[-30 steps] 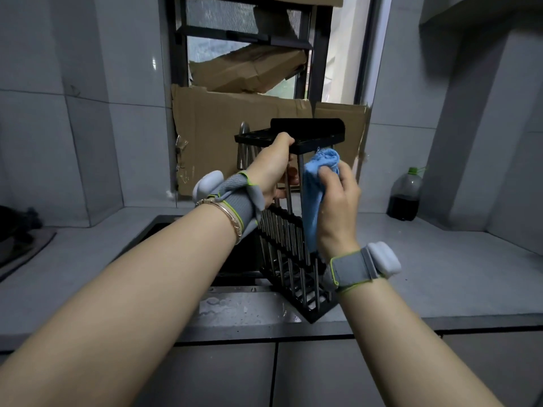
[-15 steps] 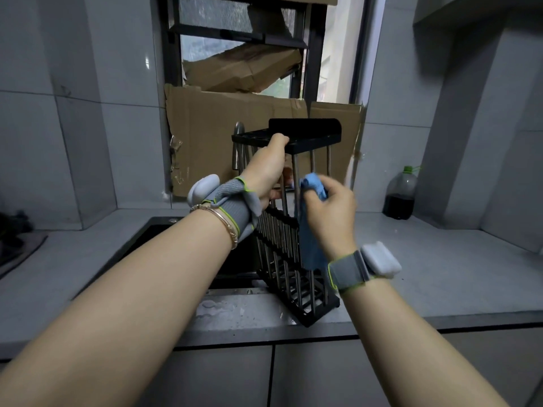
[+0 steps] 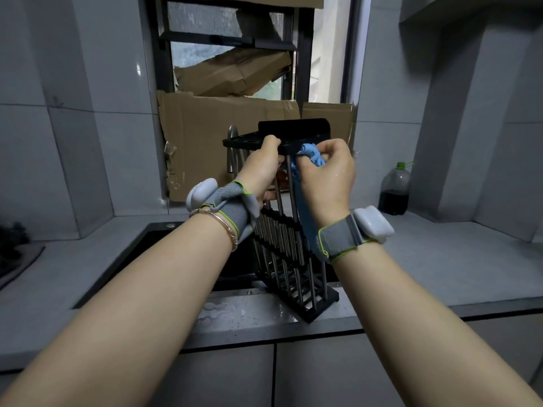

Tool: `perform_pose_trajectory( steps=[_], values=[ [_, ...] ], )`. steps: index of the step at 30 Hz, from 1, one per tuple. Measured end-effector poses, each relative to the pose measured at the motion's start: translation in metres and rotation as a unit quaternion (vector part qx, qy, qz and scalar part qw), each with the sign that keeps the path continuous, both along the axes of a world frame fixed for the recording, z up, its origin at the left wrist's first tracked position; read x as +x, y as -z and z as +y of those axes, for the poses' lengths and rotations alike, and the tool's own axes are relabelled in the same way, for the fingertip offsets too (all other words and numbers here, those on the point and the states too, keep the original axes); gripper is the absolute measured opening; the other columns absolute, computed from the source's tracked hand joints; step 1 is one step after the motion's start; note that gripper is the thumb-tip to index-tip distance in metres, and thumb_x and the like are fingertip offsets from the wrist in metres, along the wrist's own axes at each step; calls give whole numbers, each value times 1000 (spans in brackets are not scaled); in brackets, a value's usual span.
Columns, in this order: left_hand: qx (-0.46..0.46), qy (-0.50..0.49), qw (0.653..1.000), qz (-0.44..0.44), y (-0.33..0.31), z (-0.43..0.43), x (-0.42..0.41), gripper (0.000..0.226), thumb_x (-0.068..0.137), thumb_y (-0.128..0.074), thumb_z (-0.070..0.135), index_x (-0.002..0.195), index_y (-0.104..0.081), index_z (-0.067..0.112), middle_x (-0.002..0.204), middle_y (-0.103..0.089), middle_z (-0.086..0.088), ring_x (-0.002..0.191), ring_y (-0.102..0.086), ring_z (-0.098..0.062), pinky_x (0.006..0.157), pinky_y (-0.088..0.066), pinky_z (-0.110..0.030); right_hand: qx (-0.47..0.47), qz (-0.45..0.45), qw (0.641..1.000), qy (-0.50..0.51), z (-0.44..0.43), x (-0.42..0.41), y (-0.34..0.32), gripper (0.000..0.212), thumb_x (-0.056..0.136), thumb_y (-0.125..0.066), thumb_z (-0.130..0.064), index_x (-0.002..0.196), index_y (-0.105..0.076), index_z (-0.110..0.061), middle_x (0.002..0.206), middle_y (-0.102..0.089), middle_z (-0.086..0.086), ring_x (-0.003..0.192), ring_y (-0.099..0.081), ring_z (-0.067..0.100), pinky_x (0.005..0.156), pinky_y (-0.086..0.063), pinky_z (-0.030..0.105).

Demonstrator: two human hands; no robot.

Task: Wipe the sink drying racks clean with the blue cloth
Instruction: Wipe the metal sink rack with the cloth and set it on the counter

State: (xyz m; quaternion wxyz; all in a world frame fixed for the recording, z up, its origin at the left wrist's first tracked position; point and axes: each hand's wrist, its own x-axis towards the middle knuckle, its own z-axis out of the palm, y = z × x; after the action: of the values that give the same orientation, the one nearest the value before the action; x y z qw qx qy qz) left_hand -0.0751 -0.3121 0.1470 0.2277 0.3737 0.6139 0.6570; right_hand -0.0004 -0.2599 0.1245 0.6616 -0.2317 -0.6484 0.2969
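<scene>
Above the sink (image 3: 160,245), left hand (image 3: 261,169) gripping drying rack (image 3: 293,279), right hand (image 3: 330,177) clutching blue cloth (image 3: 313,154) at its top

cardboard sheets (image 3: 217,133) cover the lower window (image 3: 202,23) behind a dark sink (image 3: 158,251); a plastic bottle (image 3: 394,190) of dark liquid stands far right on the grey countertop (image 3: 446,268); water (image 3: 226,311) pools at its front edge.

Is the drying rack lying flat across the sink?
No: the black-framed drying rack with metal bars stands on end on the grey counter, its top gripped by the left hand.
</scene>
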Motion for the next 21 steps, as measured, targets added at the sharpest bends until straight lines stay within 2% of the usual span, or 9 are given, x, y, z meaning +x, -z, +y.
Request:
perform_pose_trajectory(
  steps=[3,7,11,14,15,16,18,19,21],
  values=[
    [0,8,1000,3,-1,1,3,33,94,-34,42,80,-54,20,81,-55,-1,79,-54,-21,85,-49,-40,18,16,999,23,-1,0,4,19,76,-62,-2,77,-47,-14,65,-43,-14,60,-43,8,53,-34,12],
    [-1,5,1000,-3,-1,0,3,34,93,-34,42,77,-53,19,76,-53,0,76,-52,-21,91,-47,-44,33,37,999,7,2,-2,7,27,72,-61,1,63,-42,-16,60,-44,-11,58,-41,11,51,-33,16],
    [5,7,1000,-6,-1,-1,4,32,94,-35,38,73,-48,19,67,-49,1,64,-49,-18,81,-47,-38,41,-2,999,18,9,0,20,40,70,-62,0,57,-32,-23,61,-45,-4,62,-42,16,53,-34,25],
    [0,17,1000,-9,-3,-2,3,33,95,-35,37,69,-43,18,61,-45,1,58,-46,-17,73,-41,-33,30,-66,997,19,14,8,50,42,73,-65,-4,57,-33,-25,65,-50,0,70,-51,25,64,-44,37],
    [-1,16,1000,-9,-3,-3,3,33,95,-35,37,69,-42,17,60,-44,1,57,-46,-17,71,-40,-31,29,-99,994,28,15,13,63,41,74,-66,-5,58,-34,-26,65,-48,-6,75,-52,27,71,-43,39],
    [-4,15,1000,-11,-3,-3,2,32,95,-35,37,71,-42,17,61,-44,1,56,-46,-17,69,-41,-30,34,-133,990,44,14,19,76,38,75,-66,-6,60,-37,-25,65,-44,-13,78,-50,26,75,-36,36],
    [-8,16,1000,-15,-4,-6,5,31,95,-35,37,73,-42,17,61,-44,1,56,-47,-17,71,-44,-32,52,-166,982,73,13,27,91,28,77,-66,-8,65,-44,-22,65,-40,-17,79,-42,19,69,-18,29],
    [-4,12,1000,-17,-4,-6,7,31,95,-35,37,73,-42,17,61,-43,1,56,-46,-17,75,-44,-34,59,-178,979,79,14,29,92,26,77,-66,-9,67,-45,-21,65,-40,-16,79,-39,16,67,-14,29],
    [-1,1,1000,-30,-4,-7,7,32,95,-35,37,70,-40,17,60,-41,1,56,-44,-17,77,-44,-35,51,-208,974,73,17,29,85,26,78,-64,-9,66,-43,-19,68,-45,-8,80,-40,18,69,-21,30]
  ],
)
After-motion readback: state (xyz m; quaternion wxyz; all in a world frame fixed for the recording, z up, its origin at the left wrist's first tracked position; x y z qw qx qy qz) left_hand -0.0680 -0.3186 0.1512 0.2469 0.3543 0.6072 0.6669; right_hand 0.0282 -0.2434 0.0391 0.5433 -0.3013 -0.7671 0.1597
